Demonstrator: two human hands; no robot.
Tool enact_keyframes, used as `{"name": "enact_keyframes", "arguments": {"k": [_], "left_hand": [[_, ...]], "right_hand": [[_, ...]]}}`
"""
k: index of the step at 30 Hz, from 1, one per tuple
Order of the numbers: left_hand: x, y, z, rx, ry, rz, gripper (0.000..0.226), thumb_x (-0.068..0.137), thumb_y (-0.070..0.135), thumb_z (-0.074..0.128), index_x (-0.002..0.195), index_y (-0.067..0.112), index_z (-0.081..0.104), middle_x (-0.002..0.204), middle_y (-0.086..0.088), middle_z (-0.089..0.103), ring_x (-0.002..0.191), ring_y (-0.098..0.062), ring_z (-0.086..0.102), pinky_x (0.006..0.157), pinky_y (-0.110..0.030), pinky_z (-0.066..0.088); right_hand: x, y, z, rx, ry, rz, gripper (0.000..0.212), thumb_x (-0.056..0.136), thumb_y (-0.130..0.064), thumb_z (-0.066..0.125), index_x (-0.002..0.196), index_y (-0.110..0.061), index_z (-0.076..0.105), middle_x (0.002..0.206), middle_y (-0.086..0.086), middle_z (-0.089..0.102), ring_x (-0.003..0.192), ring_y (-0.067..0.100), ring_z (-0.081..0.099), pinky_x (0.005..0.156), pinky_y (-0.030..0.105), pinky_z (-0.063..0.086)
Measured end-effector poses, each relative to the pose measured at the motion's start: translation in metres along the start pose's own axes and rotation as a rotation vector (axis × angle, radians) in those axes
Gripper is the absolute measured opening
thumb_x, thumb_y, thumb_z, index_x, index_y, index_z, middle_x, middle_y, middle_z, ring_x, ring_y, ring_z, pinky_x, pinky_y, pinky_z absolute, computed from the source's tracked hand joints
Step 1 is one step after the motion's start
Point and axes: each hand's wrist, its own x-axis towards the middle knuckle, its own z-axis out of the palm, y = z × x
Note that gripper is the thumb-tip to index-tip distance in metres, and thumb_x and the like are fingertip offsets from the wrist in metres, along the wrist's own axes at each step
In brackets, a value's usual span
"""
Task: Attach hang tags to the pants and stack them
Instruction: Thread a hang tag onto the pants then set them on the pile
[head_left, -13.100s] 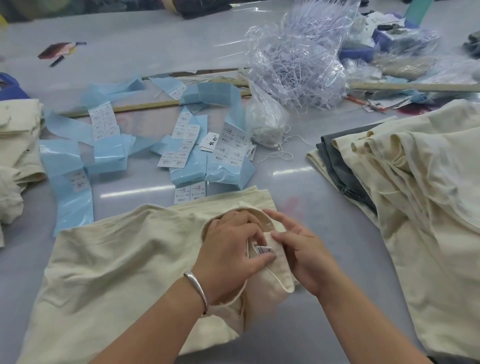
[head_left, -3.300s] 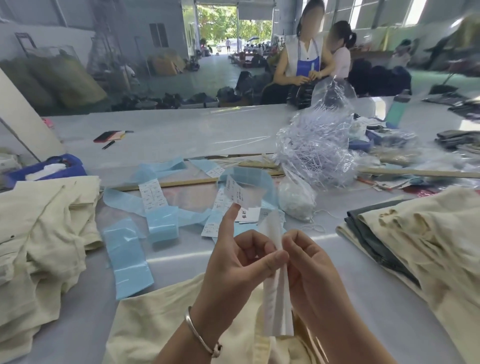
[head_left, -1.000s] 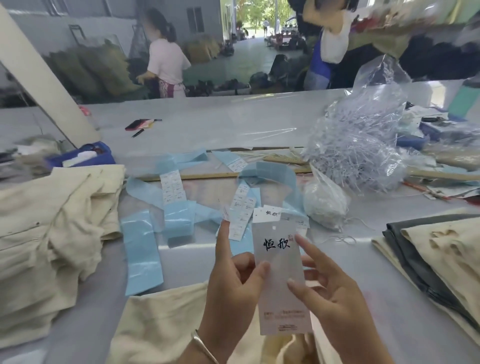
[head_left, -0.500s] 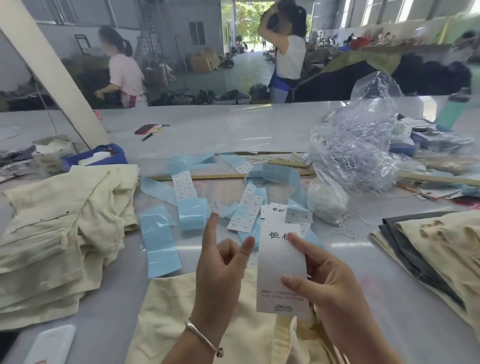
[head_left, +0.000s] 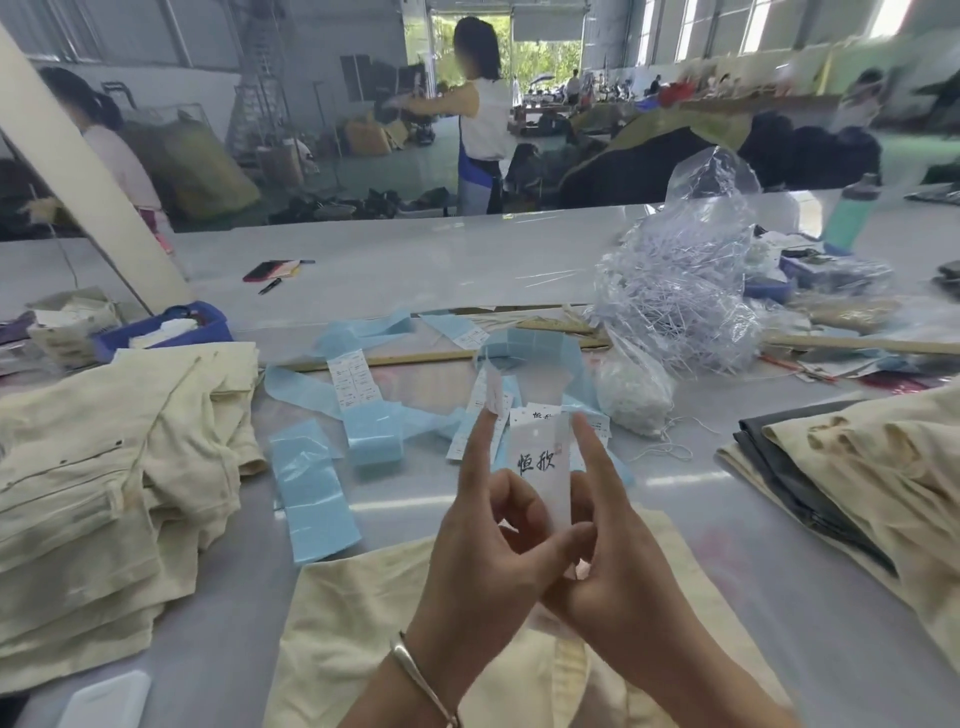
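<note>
A white hang tag (head_left: 540, 467) with black characters stands upright between my two hands, above cream pants (head_left: 363, 613) lying on the table in front of me. My left hand (head_left: 483, 561) pinches the tag's lower part with thumb and curled fingers, and its raised forefinger carries a small white sticker (head_left: 492, 397) on the tip. My right hand (head_left: 608, 561) holds the tag from the right and behind, forefinger stretched up along its edge.
A stack of cream pants (head_left: 104, 493) lies at the left, another pile of cream and grey pants (head_left: 852, 478) at the right. Blue sticker backing strips (head_left: 311, 483) litter the middle. A clear bag of plastic fasteners (head_left: 680, 301) and a blue tray (head_left: 166, 327) stand behind. People work beyond the table.
My hands have drawn together around the tag, which now sits more upright between them. The sticker is still on my left fingertip, closer to the tag's top.
</note>
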Motion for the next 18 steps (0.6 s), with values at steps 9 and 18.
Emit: {"name": "enact_keyframes", "arguments": {"k": [9,18], "left_hand": [[0.004,-0.001,-0.004,-0.302,-0.052,-0.086,0.095,0.070,0.013,0.079,0.137,0.050,0.022,0.070,-0.006,0.060,0.062,-0.020,0.059,0.061,-0.032,0.053],[0.004,0.000,-0.006,-0.402,-0.032,-0.091,0.095,0.075,0.011,0.075,0.146,0.037,0.017,0.070,-0.008,0.063,0.054,-0.019,0.060,0.051,-0.028,0.051]], "right_hand": [[-0.003,-0.009,-0.004,0.229,-0.011,0.026,0.107,0.066,-0.011,0.069,0.149,-0.045,0.011,0.079,-0.011,0.054,0.068,0.009,0.054,0.070,0.037,0.052],[-0.002,-0.012,-0.008,0.207,-0.060,0.020,0.083,0.067,-0.007,0.064,0.133,-0.054,0.046,0.086,-0.016,0.056,0.076,0.011,0.059,0.070,0.033,0.058]]}}
